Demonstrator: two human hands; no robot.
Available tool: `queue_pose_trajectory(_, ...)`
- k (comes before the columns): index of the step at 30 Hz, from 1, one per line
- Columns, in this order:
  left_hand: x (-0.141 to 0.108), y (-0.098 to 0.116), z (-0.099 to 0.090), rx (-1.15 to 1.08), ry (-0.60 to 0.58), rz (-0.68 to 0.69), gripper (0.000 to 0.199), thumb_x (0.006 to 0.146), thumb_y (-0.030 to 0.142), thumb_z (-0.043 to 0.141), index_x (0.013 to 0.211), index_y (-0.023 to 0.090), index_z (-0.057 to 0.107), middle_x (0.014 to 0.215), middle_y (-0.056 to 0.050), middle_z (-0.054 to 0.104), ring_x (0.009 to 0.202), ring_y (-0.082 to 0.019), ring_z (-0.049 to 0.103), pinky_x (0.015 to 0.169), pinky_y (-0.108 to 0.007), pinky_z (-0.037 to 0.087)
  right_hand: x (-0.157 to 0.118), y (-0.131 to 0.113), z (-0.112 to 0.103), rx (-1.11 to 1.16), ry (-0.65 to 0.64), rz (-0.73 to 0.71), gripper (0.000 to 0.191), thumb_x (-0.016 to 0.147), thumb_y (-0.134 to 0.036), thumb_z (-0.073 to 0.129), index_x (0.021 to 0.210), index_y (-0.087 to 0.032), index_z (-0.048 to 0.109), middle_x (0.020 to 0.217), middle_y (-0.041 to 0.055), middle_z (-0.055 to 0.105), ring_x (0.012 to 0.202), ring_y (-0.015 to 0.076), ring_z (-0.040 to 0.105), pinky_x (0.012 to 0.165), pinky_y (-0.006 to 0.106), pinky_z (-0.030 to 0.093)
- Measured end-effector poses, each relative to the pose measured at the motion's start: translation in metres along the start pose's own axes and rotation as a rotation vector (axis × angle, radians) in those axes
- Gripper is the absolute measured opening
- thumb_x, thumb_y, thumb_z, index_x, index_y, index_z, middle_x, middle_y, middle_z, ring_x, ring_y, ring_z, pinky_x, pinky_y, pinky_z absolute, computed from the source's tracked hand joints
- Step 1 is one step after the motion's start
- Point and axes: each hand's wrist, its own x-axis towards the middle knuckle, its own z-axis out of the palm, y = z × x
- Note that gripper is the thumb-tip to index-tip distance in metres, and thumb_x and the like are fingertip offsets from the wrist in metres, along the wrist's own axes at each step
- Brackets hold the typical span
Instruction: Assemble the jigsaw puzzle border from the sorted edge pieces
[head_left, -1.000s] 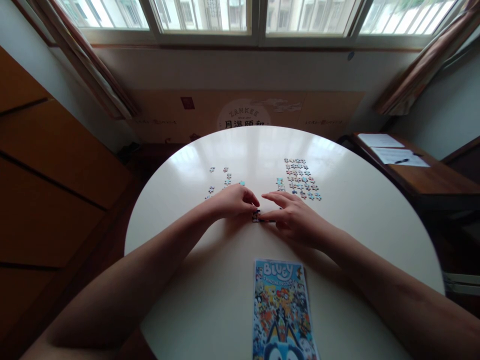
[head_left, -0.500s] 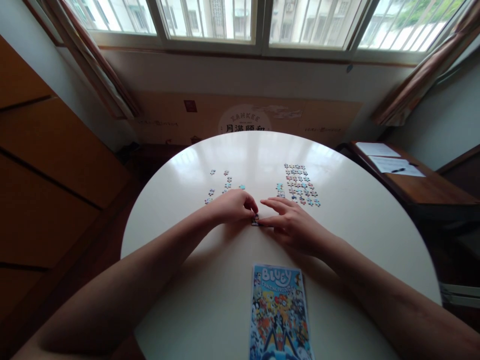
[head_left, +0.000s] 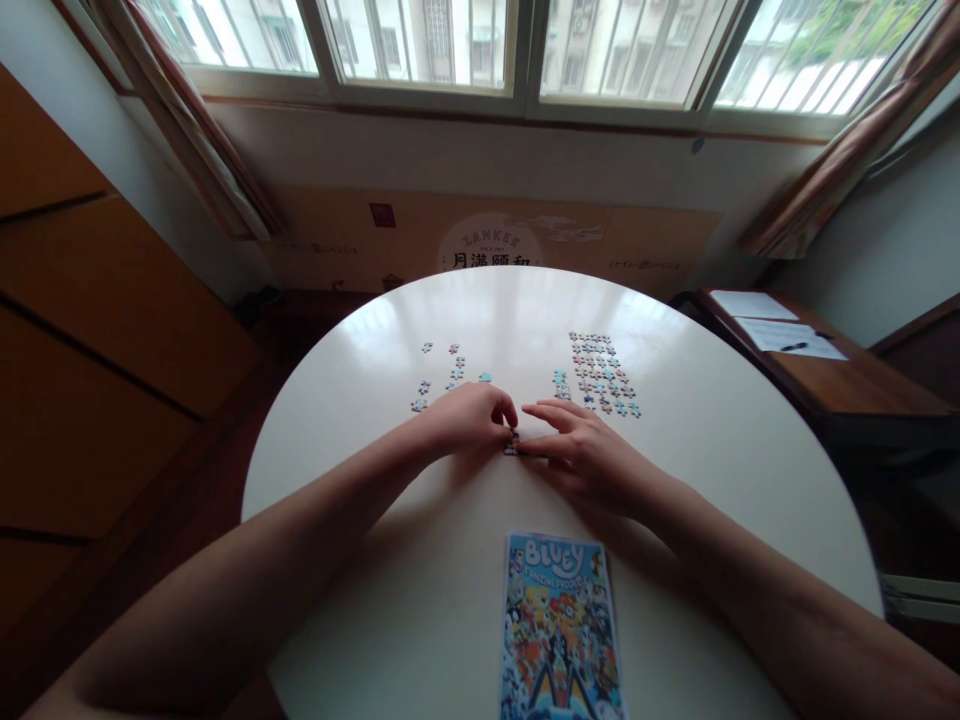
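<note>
My L hand (head_left: 476, 412) is at pcs (head_left: 511, 449), can't tell if gripping; R hand (head_left: 579, 442), fingers spread, touches their right side.

The Bluey picture sheet (head_left: 559, 625) has a light-blue top with white lettering above a crowded pattern of orange, yellow, blue and white characters. The right-hand jigsaw pieces (head_left: 596, 375) mix blues, reddish pinks and pale tones; one lone piece (head_left: 485, 377) is turquoise. The round table (head_left: 420, 600) is white, the cabinet (head_left: 97, 330) orange-brown with dark lines, and the right curtain (head_left: 832, 160) striped pinkish-brown and pale.
</note>
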Motion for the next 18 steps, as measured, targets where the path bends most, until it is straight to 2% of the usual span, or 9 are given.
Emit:
queue_pose_trajectory(4, -0.004, 0.000, -0.008, 0.009, -0.015, -0.001, 0.022, 0.083, 0.034, 0.060, 0.093, 0.021, 0.075, 0.092, -0.005, 0.074, 0.077, -0.018, 0.063, 0.065, -0.028, 0.043, -0.002, 0.001, -0.009, 0.016, 0.133, 0.028, 0.040, 0.085, -0.007, 0.055, 0.112, -0.029, 0.074, 0.139, 0.0055, 0.060, 0.130, 0.0269, 0.052, 0.107, 0.051, 0.045)
queue_pose_trajectory(7, -0.009, 0.001, -0.018, 0.043, -0.060, 0.035, 0.025, 0.085, 0.044, 0.062, 0.084, 0.020, 0.070, 0.086, -0.005, 0.071, 0.071, -0.018, 0.059, 0.060, -0.029, 0.038, -0.006, 0.006, -0.026, 0.027, 0.299, 0.122, 0.032, 0.086, -0.008, 0.053, 0.098, -0.025, 0.076, 0.122, 0.0047, 0.069, 0.119, 0.0249, 0.059, 0.103, 0.049, 0.048)
queue_pose_trajectory(9, -0.012, 0.001, -0.022, 0.073, -0.104, 0.088, 0.027, 0.084, 0.045, 0.065, 0.076, 0.020, 0.065, 0.078, -0.004, 0.068, 0.066, -0.016, 0.055, 0.057, -0.029, 0.035, -0.008, 0.011, -0.038, 0.056, 0.335, 0.198, 0.029, 0.087, -0.011, 0.052, 0.097, -0.024, 0.076, 0.107, 0.0050, 0.073, 0.107, 0.0231, 0.064, 0.097, 0.045, 0.051)
queue_pose_trajectory(11, -0.014, 0.000, -0.023, 0.098, -0.132, 0.136, 0.027, 0.083, 0.043, 0.067, 0.070, 0.020, 0.060, 0.072, -0.003, 0.063, 0.063, -0.015, 0.051, 0.056, -0.029, 0.032, -0.010, 0.015, -0.046, 0.092, 0.279, 0.283, 0.028, 0.088, -0.014, 0.052, 0.101, -0.023, 0.075, 0.100, 0.0047, 0.074, 0.096, 0.0208, 0.067, 0.088, 0.040, 0.055)
queue_pose_trajectory(14, -0.014, -0.002, -0.021, 0.145, -0.140, 0.171, 0.029, 0.080, 0.040, 0.071, 0.066, 0.020, 0.054, 0.070, -0.002, 0.060, 0.062, -0.015, 0.048, 0.055, -0.030, 0.030, -0.012, 0.016, -0.048, 0.121, 0.116, 0.392, 0.028, 0.089, -0.019, 0.053, 0.106, -0.023, 0.075, 0.101, 0.0037, 0.075, 0.085, 0.0183, 0.069, 0.077, 0.034, 0.056)
queue_pose_trajectory(18, -0.015, -0.001, -0.018, 0.218, -0.141, 0.186, 0.030, 0.078, 0.039, 0.072, 0.066, 0.021, 0.052, 0.072, -0.002, 0.060, 0.064, -0.015, 0.046, 0.057, -0.030, 0.029, -0.011, 0.011, -0.043, 0.122, -0.066, 0.404, 0.024, 0.089, -0.024, 0.057, 0.103, -0.026, 0.076, 0.097, 0.0015, 0.077, 0.085, 0.0188, 0.071, 0.075, 0.032, 0.055)
